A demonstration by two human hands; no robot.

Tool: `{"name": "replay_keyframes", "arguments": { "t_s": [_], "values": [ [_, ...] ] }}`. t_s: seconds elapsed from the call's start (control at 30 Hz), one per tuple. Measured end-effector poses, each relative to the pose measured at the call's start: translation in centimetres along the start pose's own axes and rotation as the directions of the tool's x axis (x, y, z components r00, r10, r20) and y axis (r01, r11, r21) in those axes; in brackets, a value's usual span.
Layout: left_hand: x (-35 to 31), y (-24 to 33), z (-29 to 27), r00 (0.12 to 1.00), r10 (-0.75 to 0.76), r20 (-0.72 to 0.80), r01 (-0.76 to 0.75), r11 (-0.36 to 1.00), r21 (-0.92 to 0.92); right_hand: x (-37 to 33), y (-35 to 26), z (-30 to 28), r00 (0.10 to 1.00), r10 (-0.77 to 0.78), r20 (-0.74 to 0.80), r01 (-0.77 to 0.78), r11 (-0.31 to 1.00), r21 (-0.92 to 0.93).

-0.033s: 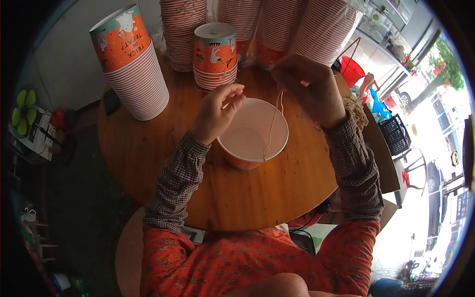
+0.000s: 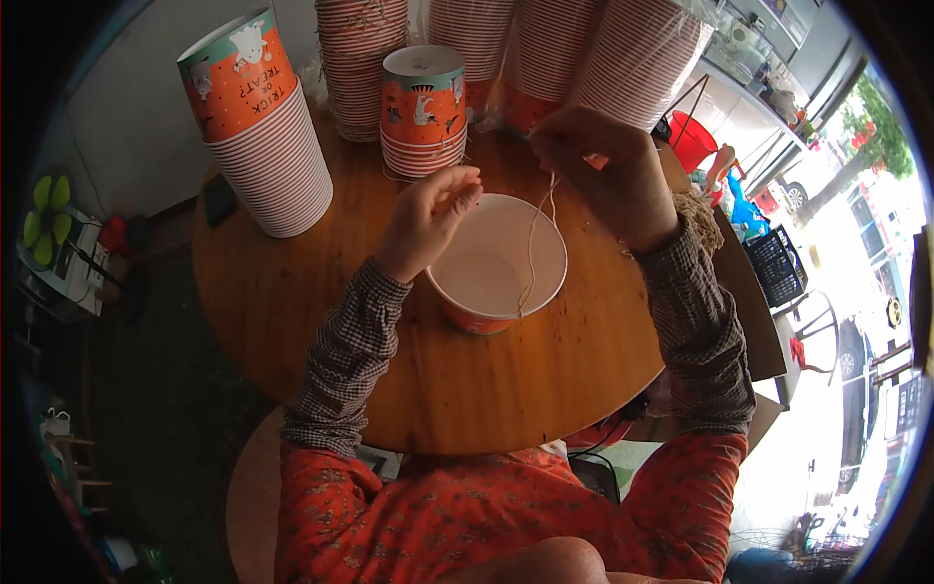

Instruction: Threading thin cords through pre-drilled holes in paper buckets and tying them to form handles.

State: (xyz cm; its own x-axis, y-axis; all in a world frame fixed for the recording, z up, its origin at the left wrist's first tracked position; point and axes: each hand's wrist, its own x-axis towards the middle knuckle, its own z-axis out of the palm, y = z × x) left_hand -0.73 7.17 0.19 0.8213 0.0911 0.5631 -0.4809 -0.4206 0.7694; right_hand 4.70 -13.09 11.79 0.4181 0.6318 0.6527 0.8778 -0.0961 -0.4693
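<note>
A white-lined paper bucket [image 2: 486, 263] with an orange outside stands on the round wooden table, its mouth toward me. A thin pale string [image 2: 531, 258] runs from my right hand [image 2: 618, 180] down across the bucket's mouth to its near rim. That hand is raised beyond the far right rim, fingers pinched on the string; the fingertips are partly in shadow. My left hand [image 2: 428, 224] is at the bucket's left rim. Its fingers are bent, the thumb is a little apart from them, and nothing shows between them.
A tall leaning stack of paper buckets [image 2: 263, 136] stands on the table [image 2: 389, 380] at left. Behind the bucket is a shorter stack [image 2: 423, 107], with bagged stacks [image 2: 642, 58] further back. A bundle of strings [image 2: 699, 219] lies right of my right wrist, near a cardboard box [image 2: 764, 321].
The string over the bucket's mouth hangs slightly slacker and more curved. Both hands have hardly moved.
</note>
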Motion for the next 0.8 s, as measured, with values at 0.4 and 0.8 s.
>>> {"name": "replay_keyframes", "arguments": {
  "t_s": [0.4,0.8],
  "values": [
    [-2.7,3.3,2.8,0.923,-0.049,0.381,0.2,0.908,-0.367,3.2,6.3,-0.2,0.83,0.558,0.007,-0.406,0.596,0.693],
    [-2.7,4.1,2.4,0.871,0.214,0.443,-0.156,0.974,-0.165,-1.5,13.4,-8.3,0.731,0.639,0.24,-0.438,0.17,0.883]
  ]
}}
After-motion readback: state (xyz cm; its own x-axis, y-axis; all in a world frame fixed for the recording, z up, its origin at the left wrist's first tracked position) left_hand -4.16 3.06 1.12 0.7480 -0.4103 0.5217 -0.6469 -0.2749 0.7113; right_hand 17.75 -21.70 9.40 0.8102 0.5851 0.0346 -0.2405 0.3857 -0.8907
